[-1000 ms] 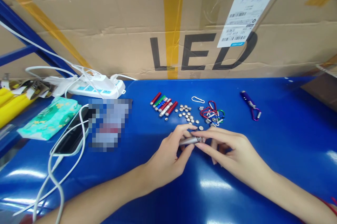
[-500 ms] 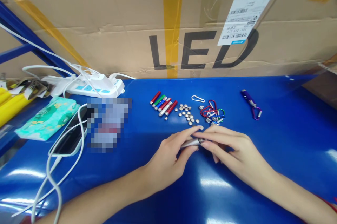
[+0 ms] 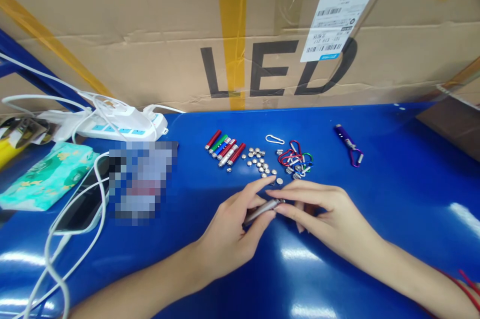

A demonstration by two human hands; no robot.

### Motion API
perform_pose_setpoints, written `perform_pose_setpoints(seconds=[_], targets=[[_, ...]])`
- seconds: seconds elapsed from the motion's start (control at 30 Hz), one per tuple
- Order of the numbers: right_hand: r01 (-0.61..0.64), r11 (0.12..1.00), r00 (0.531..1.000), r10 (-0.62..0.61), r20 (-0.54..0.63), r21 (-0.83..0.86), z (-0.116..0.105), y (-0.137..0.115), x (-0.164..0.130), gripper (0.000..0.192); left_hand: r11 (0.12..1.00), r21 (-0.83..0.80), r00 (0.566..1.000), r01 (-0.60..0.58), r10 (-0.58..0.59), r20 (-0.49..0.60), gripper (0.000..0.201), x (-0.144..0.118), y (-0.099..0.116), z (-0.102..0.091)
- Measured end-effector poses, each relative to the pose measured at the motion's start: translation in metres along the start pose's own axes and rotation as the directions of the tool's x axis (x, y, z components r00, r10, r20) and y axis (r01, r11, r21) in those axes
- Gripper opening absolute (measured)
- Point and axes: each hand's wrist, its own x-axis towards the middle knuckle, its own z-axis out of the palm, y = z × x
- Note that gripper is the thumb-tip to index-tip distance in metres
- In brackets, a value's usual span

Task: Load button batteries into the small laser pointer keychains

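Observation:
My left hand (image 3: 232, 224) is closed around a slim silver metal tube (image 3: 258, 213), which looks like a mini flashlight body. Its far end points up and right, towards my other hand. With thumb and fingertips, my right hand (image 3: 322, 206) pinches that end, where a small dark metal part shows; its details are too small to make out. The left index finger stretches forward near a round button cell (image 3: 279, 181). Beyond the hands lie several silver button cells (image 3: 258, 161), a row of red, green, blue and silver mini flashlights (image 3: 225, 148), and a pile of coloured carabiners (image 3: 294, 159).
A purple flashlight with a carabiner (image 3: 345, 141) lies at the right. On the left are a white power strip (image 3: 123, 126), a tissue pack (image 3: 48, 174), a phone (image 3: 82, 204) and loose white cables. A large cardboard box (image 3: 150, 34) stands behind the blue table (image 3: 393, 209).
The view has shifted, moving the scene slightly left. The silver tube is tilted more steeply and shows more of its length. Both hands keep hold of it.

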Motion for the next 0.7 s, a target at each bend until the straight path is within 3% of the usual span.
perform_pose_setpoints(seconds=[0.27,0.47,0.57,0.7], targets=[[-0.002,1.000,0.999,0.001,0.042,0.007,-0.0017,0.0018,0.0004,0.019,0.999,0.026,0.999,-0.029,0.028,0.037,0.044,0.0011,-0.0013,-0.0016],[0.126,0.981,0.991,-0.130,-0.020,-0.145,-0.0017,0.0005,0.0009,0.015,0.997,0.072,1.000,0.028,-0.028,0.002,0.040,0.0006,-0.0049,-0.0002],[0.171,0.967,0.983,-0.180,-0.033,-0.191,-0.0012,0.0009,0.0006,0.016,0.993,0.110,0.999,0.048,-0.046,-0.027,0.028,0.0006,-0.0054,-0.0003],[0.189,0.962,0.979,-0.199,-0.034,-0.197,-0.0003,0.0025,-0.0006,0.017,0.980,0.199,0.998,-0.008,0.019,-0.057,0.012,0.0010,-0.0022,-0.0017]])
